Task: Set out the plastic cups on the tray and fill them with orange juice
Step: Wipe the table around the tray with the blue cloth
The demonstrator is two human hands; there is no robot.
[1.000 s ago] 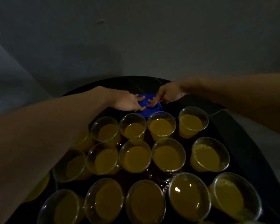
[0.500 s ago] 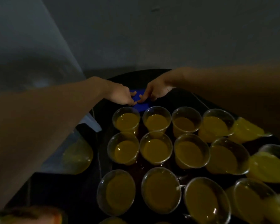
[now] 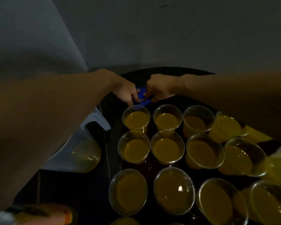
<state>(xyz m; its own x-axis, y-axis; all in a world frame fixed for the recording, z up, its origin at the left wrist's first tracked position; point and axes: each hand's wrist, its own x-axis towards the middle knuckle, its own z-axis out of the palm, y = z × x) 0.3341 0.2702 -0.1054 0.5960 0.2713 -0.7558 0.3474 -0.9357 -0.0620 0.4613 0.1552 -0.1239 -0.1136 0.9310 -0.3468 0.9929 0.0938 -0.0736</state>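
Note:
Several clear plastic cups point(image 3: 168, 147) filled with orange juice stand in rows on a dark tray point(image 3: 113, 143). Beyond the far row a small blue object point(image 3: 143, 96) lies on the dark round table. My left hand point(image 3: 126, 92) and my right hand point(image 3: 156, 89) meet over it, fingertips curled onto its edges. The dim light hides what the blue object is.
A clear jug point(image 3: 86, 153) with a little juice stands left of the tray under my left forearm. An orange-labelled carton point(image 3: 44, 215) shows at the bottom left. The table's far rim point(image 3: 169, 69) sits close to a grey wall.
The view has swung left, so the cups now sit further right and the jug shows. Both hands stay on the blue object, fingers curled tighter on it.

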